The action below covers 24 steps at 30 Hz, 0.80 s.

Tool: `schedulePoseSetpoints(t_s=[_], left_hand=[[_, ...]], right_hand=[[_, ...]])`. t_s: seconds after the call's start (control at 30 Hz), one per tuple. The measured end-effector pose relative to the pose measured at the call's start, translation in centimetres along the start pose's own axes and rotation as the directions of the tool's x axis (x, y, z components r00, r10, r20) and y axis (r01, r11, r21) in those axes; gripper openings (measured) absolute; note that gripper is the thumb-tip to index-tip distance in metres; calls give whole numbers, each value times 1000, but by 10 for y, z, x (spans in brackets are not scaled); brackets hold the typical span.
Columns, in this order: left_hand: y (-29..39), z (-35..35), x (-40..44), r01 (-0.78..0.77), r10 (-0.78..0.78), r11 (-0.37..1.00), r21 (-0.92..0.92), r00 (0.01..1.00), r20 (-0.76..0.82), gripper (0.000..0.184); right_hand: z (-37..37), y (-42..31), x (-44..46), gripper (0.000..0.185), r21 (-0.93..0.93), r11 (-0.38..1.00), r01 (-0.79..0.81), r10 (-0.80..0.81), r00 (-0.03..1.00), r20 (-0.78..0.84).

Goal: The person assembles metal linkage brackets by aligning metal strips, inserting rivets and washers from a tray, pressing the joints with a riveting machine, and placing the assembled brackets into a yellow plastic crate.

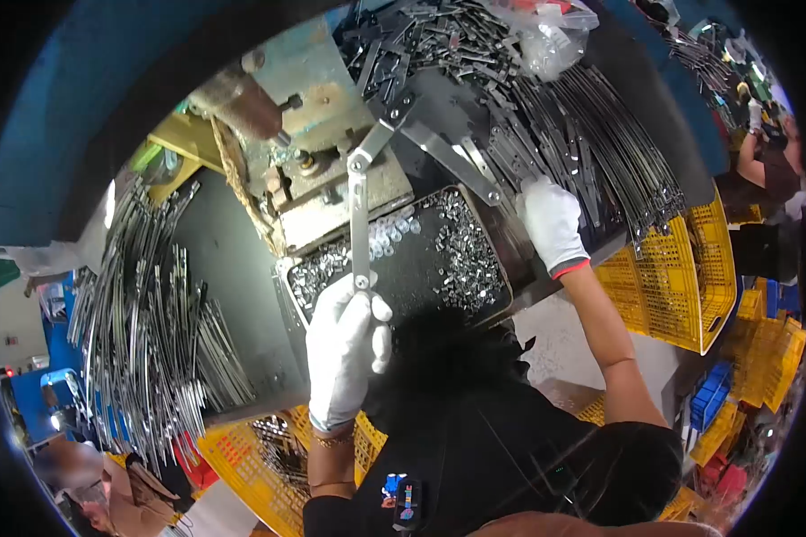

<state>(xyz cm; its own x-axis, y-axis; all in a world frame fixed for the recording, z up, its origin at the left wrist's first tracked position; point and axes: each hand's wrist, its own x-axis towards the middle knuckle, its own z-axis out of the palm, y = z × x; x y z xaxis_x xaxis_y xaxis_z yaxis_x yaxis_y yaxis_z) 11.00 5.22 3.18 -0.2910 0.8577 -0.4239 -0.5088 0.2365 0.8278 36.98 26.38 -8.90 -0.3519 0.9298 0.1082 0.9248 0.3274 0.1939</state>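
My left hand (342, 345), in a white glove, is closed on the lower end of a hinged metal linkage (359, 219). The linkage's flat riveted bars run up past the press's worktable, then bend down to the right. My right hand (551, 219), also gloved in white, reaches to the edge of a pile of flat metal strips (533, 134). Its fingers are curled down among the strips, and what they grip is hidden. Between my hands lies a black tray (407, 273) with small metal parts and clear round pieces.
A press (242, 103) with a metal worktable (345, 201) stands ahead. Long metal strips are heaped at left (143, 331) and right (622, 152). Loose bars (439, 36) and a plastic bag (555, 40) lie at the back. Yellow crates (667, 286) stand below; other people are at both sides.
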Motion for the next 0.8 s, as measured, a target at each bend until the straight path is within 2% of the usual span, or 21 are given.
schedulePoseSetpoints(t_s=[0.1, 0.17, 0.2, 0.23, 0.27, 0.33, 0.37, 0.4, 0.47, 0.53, 0.57, 0.6, 0.63, 0.67, 0.7, 0.8], left_hand=[[-1, 0, 2, -12, 12, 1000, -15, 1000, 1, 30], [1, -1, 1, -15, 15, 1000, 16, 1000, -10, 30], [2, 8, 2, -27, 30, 998, 62, 998, -46, 21], [2, 10, 1, -36, 40, 997, 63, 997, -59, 21], [0, 12, 1, -39, 42, 998, 56, 997, -63, 21], [-4, 11, 2, -35, 39, 997, 65, 997, -62, 29], [-5, 15, 2, -69, 71, 996, 52, 996, -47, 28], [-9, 14, 3, -87, 89, 995, 48, 995, -54, 29], [-23, 8, 6, -138, 138, 990, 9, 990, 11, 30], [-28, 15, 11, -138, 138, 988, 67, 990, -1, 35], [-33, 18, 10, -149, 149, 988, 29, 989, 7, 35], [-32, 30, 5, -154, 157, 985, 79, 987, -38, 35], [-36, 24, 13, -119, 118, 986, 115, 993, 20, 36], [-35, 23, 18, -87, 77, 985, 151, 994, 73, 37], [-35, 22, 20, -30, 18, 996, 87, 991, 134, 37], [-38, 31, 20, -10, -10, 992, 122, 986, 165, 37]], right_hand=[[-6, 9, -1, 16, 184, 983, 26, -20, 999, -34], [-14, 6, -3, 16, 250, 967, -54, 59, 998, -11], [-19, 12, -3, 17, 274, 954, -120, 126, 992, -6], [-19, 17, -3, 19, 357, 921, -153, 167, 986, -8], [-14, 24, -7, 19, 513, 856, -57, 170, 970, -175], [-39, 35, -14, 16, 705, 699, -122, 214, 976, -43], [-45, 36, -16, 15, 880, 460, -122, 276, 961, -11], [-51, 35, -16, 15, 980, 184, -75, 317, 948, 13], [-55, 32, -20, 18, 983, -181, -38, 430, 896, 114], [-50, 34, -25, 19, 797, -600, -65, 296, 908, 296], [-48, 36, -26, 19, 782, -609, -136, 220, 918, 331], [-46, 36, -27, 19, 762, -611, -215, 135, 920, 368], [-47, 33, -25, 20, 792, -543, -279, 157, 893, 422], [-44, 30, -25, 19, 758, -616, -215, 135, 919, 370], [-43, 28, -22, 19, 737, -651, -184, 138, 925, 354], [-46, 21, -15, 18, 693, -718, -63, 154, 957, 246]])
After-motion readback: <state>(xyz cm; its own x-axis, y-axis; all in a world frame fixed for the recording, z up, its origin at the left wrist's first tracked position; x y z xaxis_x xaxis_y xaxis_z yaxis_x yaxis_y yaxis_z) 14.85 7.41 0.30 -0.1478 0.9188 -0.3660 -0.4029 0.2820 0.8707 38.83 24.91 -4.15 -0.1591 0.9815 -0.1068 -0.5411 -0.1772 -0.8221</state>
